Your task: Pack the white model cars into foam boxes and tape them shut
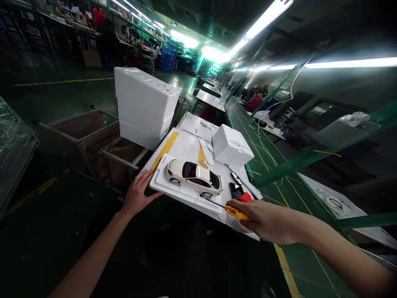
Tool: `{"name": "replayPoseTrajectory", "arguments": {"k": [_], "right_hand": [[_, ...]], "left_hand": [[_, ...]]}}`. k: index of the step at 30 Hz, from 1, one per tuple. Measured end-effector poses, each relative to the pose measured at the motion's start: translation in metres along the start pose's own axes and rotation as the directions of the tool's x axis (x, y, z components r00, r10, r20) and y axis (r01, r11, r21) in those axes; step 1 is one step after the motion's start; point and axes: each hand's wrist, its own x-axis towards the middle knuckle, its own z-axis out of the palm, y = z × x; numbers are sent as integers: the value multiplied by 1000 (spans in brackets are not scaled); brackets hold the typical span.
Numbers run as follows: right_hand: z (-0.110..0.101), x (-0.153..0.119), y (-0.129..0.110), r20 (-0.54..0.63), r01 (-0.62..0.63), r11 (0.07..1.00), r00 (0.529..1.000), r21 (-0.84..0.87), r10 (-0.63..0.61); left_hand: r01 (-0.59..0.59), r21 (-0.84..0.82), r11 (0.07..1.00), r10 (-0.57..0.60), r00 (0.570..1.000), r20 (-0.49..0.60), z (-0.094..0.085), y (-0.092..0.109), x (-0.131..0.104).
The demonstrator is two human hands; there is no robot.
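Observation:
A white model car [195,177] with a dark windshield and side windows sits on a flat white foam piece [186,195] at the table's near edge. My right hand [263,217] is closed around the yellow handle of a screwdriver [237,212]; its thin shaft points left, with the tip near the car's lower right wheel. Nothing is held in my left hand [139,193], whose fingers are spread at the left corner of the foam piece. Beside the right hand lie a red object [245,197] and a black item [236,191].
Stacked white foam boxes [145,105] rise at the left behind the table. A smaller foam box [232,145] stands behind the car. Green conveyor [263,161] and frame posts run along the right; wooden-sided carts [83,136] stand left. A seated person [256,101] is far off.

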Motion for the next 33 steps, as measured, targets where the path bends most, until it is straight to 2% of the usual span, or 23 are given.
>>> {"name": "replayPoseTrajectory", "arguments": {"k": [4,6,9,13,21,29,31,33], "right_hand": [[-7,-2,-4,15,12,1000,1000,2,-12],[-17,-7,0,-22,-5,1000,1000,18,5],[-36,-14,14,-96,-27,997,995,74,34],[-52,-17,34,-91,-23,986,995,164,38],[-45,-10,46,-77,-68,984,994,164,81],[-51,-4,53,-90,-71,977,992,201,91],[-52,2,60,-128,-55,980,988,193,81],[-53,10,72,-230,-34,986,971,162,71]], "left_hand": [[-8,6,1000,8,1000,0,0,0,1],[-13,9,1000,13,1000,0,0,-1,1],[-10,9,1000,10,1000,4,0,-2,0],[-1,14,1000,1,1000,9,1,-2,-1],[-4,13,1000,4,1000,8,1,-2,-1],[-24,20,999,25,1000,-11,1,-2,-1],[-31,25,999,31,999,-17,2,-2,-1],[-33,30,999,34,999,-18,2,-2,0]]}}
